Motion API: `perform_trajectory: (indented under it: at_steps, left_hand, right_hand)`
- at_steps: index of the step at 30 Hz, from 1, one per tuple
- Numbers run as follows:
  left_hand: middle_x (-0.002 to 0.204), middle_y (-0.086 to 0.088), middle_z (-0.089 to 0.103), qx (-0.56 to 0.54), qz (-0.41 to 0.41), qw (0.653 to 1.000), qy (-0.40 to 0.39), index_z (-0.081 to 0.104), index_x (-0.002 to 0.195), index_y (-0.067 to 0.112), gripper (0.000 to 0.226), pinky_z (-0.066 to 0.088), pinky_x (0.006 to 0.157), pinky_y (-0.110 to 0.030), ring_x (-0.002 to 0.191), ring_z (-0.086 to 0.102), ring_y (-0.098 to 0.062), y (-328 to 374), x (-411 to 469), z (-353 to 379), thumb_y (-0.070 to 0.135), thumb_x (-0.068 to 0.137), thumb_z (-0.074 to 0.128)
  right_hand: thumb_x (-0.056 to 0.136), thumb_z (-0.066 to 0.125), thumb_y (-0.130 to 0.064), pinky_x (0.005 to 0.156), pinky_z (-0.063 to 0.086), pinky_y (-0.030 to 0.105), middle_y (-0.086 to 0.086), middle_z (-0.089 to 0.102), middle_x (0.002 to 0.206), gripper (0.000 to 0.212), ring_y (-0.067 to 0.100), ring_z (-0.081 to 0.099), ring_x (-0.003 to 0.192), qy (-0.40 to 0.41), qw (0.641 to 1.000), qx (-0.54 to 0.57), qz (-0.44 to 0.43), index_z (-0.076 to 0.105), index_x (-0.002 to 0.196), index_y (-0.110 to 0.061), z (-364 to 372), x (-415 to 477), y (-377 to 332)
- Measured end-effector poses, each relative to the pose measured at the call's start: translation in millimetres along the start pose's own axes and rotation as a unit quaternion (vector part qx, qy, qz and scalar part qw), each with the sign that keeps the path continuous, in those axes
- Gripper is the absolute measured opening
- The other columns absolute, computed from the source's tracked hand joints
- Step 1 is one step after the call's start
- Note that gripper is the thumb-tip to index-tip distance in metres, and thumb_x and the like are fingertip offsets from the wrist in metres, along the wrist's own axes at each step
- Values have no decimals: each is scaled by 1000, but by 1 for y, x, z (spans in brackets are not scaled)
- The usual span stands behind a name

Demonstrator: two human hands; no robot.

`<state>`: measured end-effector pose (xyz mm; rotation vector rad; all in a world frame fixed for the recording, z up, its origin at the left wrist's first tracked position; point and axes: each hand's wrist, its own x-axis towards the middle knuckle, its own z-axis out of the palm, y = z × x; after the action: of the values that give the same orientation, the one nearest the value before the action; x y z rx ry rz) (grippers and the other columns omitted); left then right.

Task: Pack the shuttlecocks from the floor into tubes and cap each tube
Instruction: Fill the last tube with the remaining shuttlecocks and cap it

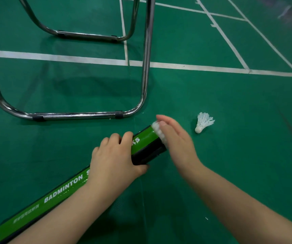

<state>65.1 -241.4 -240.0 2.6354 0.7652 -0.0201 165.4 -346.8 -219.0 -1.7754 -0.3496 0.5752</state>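
While L hand (114,161) grips, green/blk tube (62,192) shows feathers (156,129).

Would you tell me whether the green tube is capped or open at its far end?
Open: shuttlecock feathers stick out of the uncovered mouth of the tube, against the flat right hand.

Left grip (113,161): bare hand; rounded knuckles; short fingers
Right grip (177,140): bare hand; one nail in view, cut short; fingertips blurred
Left forearm (67,205): bare as far as the frame's edge
Right forearm (238,196): bare as far as the frame's edge
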Motion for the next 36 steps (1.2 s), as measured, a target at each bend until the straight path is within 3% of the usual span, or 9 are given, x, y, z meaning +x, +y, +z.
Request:
perform_trajectory:
  at_steps: [4, 9, 12, 15, 20, 23, 26, 32, 36]
  left_hand:
    - [107, 5, 44, -14, -1, 1000, 9, 32, 121, 30, 71, 38, 83, -34, 103, 44, -20, 0, -6, -7, 66, 65, 60]
    - [107, 5, 46, -36, 1, 999, 25, 35, 123, 31, 73, 39, 83, -35, 103, 44, -20, -3, -13, -13, 64, 64, 61]
    - [107, 6, 46, -36, 15, 999, 25, 36, 125, 31, 75, 38, 83, -34, 102, 45, -19, 0, -19, -11, 64, 63, 62]
    - [108, 7, 46, -20, 34, 999, 15, 34, 126, 32, 77, 39, 85, -34, 103, 45, -18, 2, -20, -12, 68, 62, 60]
    - [109, 8, 47, -4, 62, 998, 12, 32, 127, 32, 79, 38, 84, -33, 104, 46, -18, 6, -19, -18, 70, 62, 56]
    - [107, 9, 47, -8, 70, 997, 6, 35, 124, 32, 78, 37, 83, -34, 103, 47, -18, 12, -18, -19, 73, 60, 53]
    - [98, 9, 50, -5, 79, 997, 23, 42, 115, 29, 81, 37, 78, -35, 96, 50, -19, 16, -13, -20, 78, 52, 36]
    - [85, 7, 54, 40, 128, 991, 19, 51, 107, 23, 78, 43, 70, -37, 79, 56, -20, 20, -11, -10, 77, 53, 35]
    - [76, 4, 57, 74, 147, 986, 24, 58, 101, 18, 74, 47, 59, -37, 66, 58, -22, 23, -11, 3, 74, 56, 42]
  right_hand:
    - [86, 53, -43, 93, 31, 1, -27, 51, 124, 42, -17, 43, 115, -74, 995, -49, -35, 49, 128, -37, -2, -22, 4]
    - [69, 47, -59, 104, 22, 6, -55, 39, 114, 34, -19, 29, 126, -133, 982, -116, -71, 45, 102, -68, -13, -44, 8]
    - [72, 46, -57, 108, 24, 14, -46, 45, 120, 33, -15, 30, 128, -144, 981, -100, -85, 48, 100, -74, -18, -47, 9]
    - [76, 49, -50, 108, 29, 22, -25, 55, 126, 31, -4, 40, 127, -173, 977, -85, -92, 59, 103, -60, -23, -46, 6]
    - [64, 55, -49, 91, 40, 19, -9, 65, 98, 23, 2, 54, 102, -197, 966, -142, -87, 71, 78, -41, -34, -35, -12]
    - [64, 51, -50, 84, 42, 23, -3, 64, 80, 39, 5, 52, 92, -178, 949, -220, -141, 73, 78, -21, -42, -25, -20]
    - [65, 62, -38, 87, 45, 27, 8, 69, 87, 25, 8, 58, 86, -247, 958, -136, -63, 73, 82, -22, -47, -20, -25]
    - [69, 58, -15, 86, 40, 14, -13, 68, 88, 24, -2, 59, 87, -418, 899, -117, 58, 70, 89, -20, -72, -4, -36]
    - [70, 57, -14, 91, 42, 21, -4, 63, 98, 35, 3, 55, 92, -476, 860, -151, 109, 63, 104, -9, -66, 5, -26]
